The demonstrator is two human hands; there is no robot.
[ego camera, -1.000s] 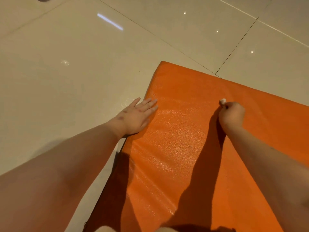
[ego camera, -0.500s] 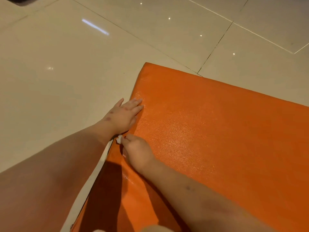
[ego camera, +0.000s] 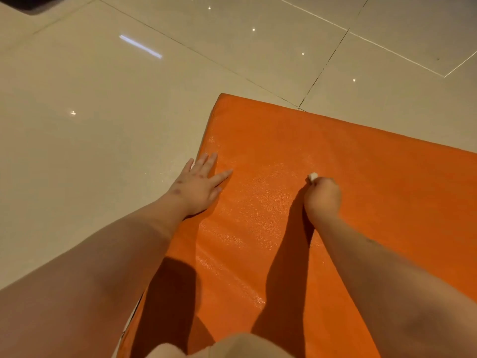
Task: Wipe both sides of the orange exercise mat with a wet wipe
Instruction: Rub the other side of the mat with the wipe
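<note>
Orange exercise mat [ego camera: 348,164], thick rectangular foam with a pebbled skin and a rounded far corner, glinting damply in patches, flat on the floor. Glossy beige tiled floor [ego camera: 103,112] all round, cut by dark grout lines [ego camera: 325,65] and flecked with a pale streak of reflected light [ego camera: 140,47]. Left hand [ego camera: 198,184] flat, fingers straight and spread, pressing on the mat's left edge. Right hand [ego camera: 324,196] curled tight round a small white wad of wet wipe [ego camera: 312,177], pressed to the mat near its middle, only the wad's tip showing. Long arm shadows down the orange surface. Half a second back, right hand just beside the left at the edge; now well apart from it. Left hand in the same spot.
</note>
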